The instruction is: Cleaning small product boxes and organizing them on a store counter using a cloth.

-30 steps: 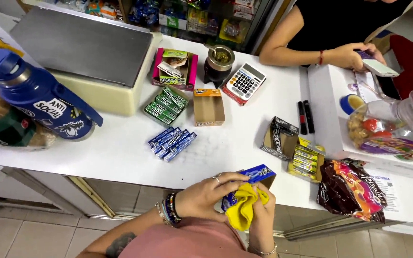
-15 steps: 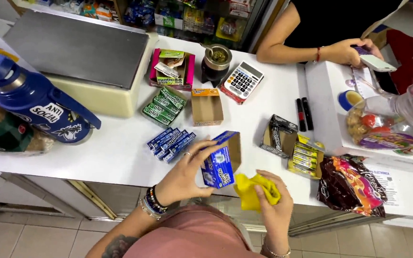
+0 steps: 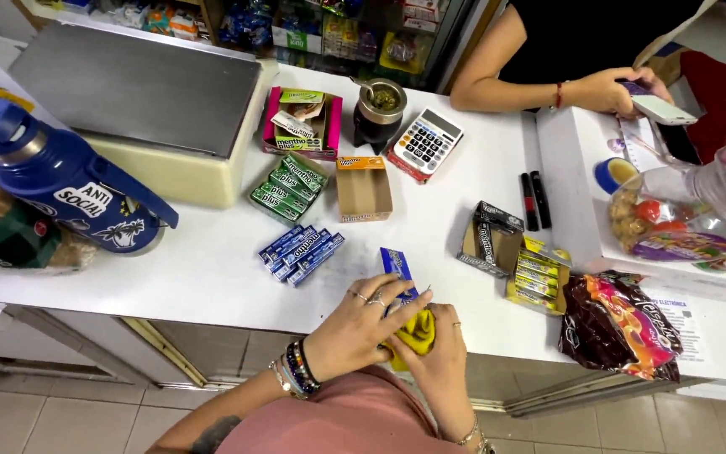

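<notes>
At the near edge of the white counter (image 3: 212, 269), my left hand (image 3: 363, 324) rests on top of a small blue cardboard box (image 3: 397, 265) lying there. Right beside it, my right hand (image 3: 439, 357) is closed around a yellow cloth (image 3: 413, 335) pressed against the box. Both hands touch each other over the box, which they mostly hide. Loose blue candy rolls (image 3: 300, 250) lie just left of the box.
Green candy rolls (image 3: 289, 185), an orange box (image 3: 363, 189), a pink box (image 3: 302, 122), a mate cup (image 3: 378, 113), a calculator (image 3: 424, 145), a black box (image 3: 489, 240) and yellow rolls (image 3: 538, 269) crowd the counter. A scale (image 3: 128, 92) and blue thermos (image 3: 60, 181) stand left. Another person's hands (image 3: 611, 88) hold a phone.
The blue box, held up and tilted by my left hand half a second ago, is now down flat at the counter edge, and my right hand has brought the yellow cloth back against it.
</notes>
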